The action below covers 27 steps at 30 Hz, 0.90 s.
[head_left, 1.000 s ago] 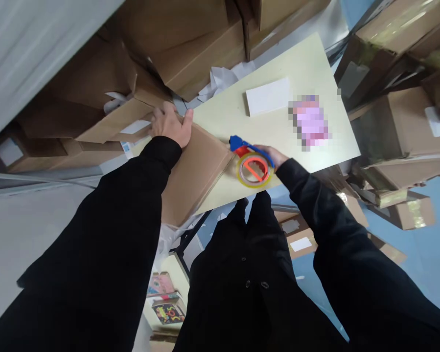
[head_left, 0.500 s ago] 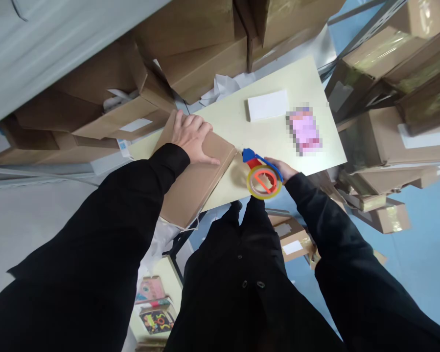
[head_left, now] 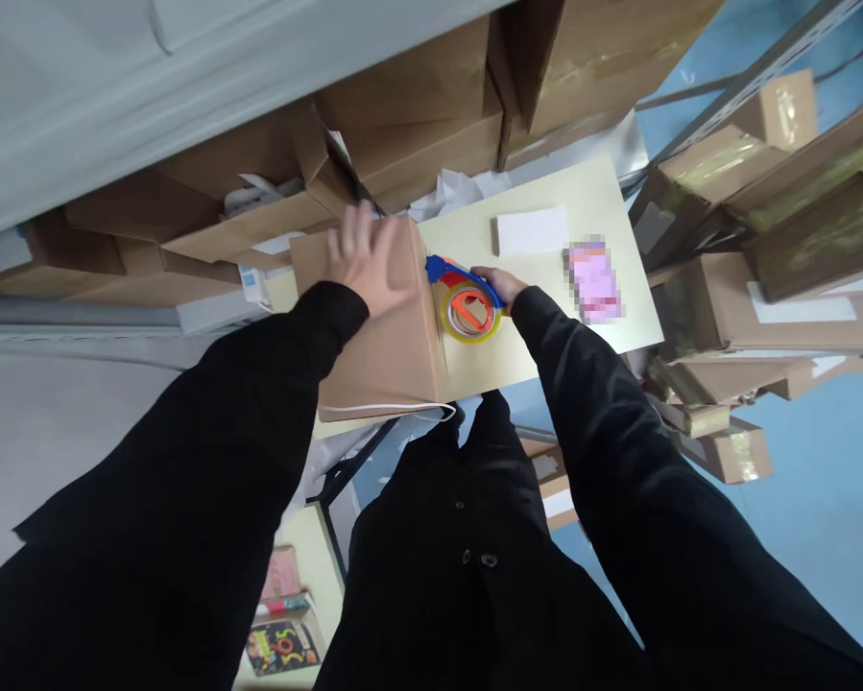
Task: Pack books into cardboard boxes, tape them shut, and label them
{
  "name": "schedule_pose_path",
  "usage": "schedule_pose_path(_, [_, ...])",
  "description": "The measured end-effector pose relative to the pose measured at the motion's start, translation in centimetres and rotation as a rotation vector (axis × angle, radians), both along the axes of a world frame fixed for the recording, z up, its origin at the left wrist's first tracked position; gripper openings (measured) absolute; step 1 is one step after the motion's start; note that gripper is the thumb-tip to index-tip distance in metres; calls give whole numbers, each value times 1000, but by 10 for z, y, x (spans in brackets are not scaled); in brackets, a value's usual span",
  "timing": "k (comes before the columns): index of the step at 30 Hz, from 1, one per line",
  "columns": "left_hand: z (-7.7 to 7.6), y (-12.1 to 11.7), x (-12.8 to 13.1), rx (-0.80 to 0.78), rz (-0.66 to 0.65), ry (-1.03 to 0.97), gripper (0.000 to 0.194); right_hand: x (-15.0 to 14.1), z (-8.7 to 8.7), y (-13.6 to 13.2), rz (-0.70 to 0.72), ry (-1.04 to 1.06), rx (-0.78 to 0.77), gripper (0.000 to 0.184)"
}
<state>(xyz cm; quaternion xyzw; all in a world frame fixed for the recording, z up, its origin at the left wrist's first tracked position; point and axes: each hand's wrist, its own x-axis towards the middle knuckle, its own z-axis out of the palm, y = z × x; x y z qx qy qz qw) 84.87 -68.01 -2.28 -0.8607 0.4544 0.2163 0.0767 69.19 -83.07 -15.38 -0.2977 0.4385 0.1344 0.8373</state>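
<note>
A brown cardboard box lies on the left part of the pale table. My left hand rests on its top with the fingers spread, slightly smeared by motion. In my right hand is a tape dispenser, blue and red with a roll of yellowish tape. Its blue head is at the box's right edge; whether it touches cannot be made out. A white cord runs along the box's near edge.
On the table's right part lie a white box and a blurred pink item. Open cartons line the back under a grey-white surface. Stacked cartons stand at the right. Colourful boxes sit on a lower surface.
The box has turned so that its right edge runs more upright in view. My left hand has shifted over it with fingers spread, and the tape dispenser has come left to the box's edge.
</note>
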Motion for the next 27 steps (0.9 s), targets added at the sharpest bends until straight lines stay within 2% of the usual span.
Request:
schedule_pose_path(2, [6, 9, -14, 72, -192, 99, 122, 0, 1, -4, 60, -1, 20, 30])
schedule_pose_path(4, [11, 17, -25, 168, -321, 166, 140, -9, 3, 2, 91, -1, 56, 33])
schedule_pose_path(6, [15, 22, -29, 242, -391, 197, 149, -19, 2, 10, 97, 7, 72, 34])
schedule_pose_path(9, [20, 23, -24, 295, -467, 235, 152, -27, -2, 17, 101, 22, 66, 33])
schedule_pose_path(13, [25, 19, -21, 286, -490, 210, 150, -27, -1, 14, 110, 0, 71, 34])
schedule_pose_path(16, [25, 18, -22, 287, -483, 177, 151, -26, 8, 12, 110, 3, 56, 35])
schedule_pose_path(19, [24, 19, -23, 273, -477, 149, 150, -32, 15, 21, 70, -54, 28, 37])
schedule_pose_path(23, [28, 20, -23, 257, -473, 178, 149, -61, 13, 54, 42, -69, 45, 42])
schedule_pose_path(27, [30, 21, -25, 253, -445, 164, 148, -119, 0, 106, 50, -21, 32, 40])
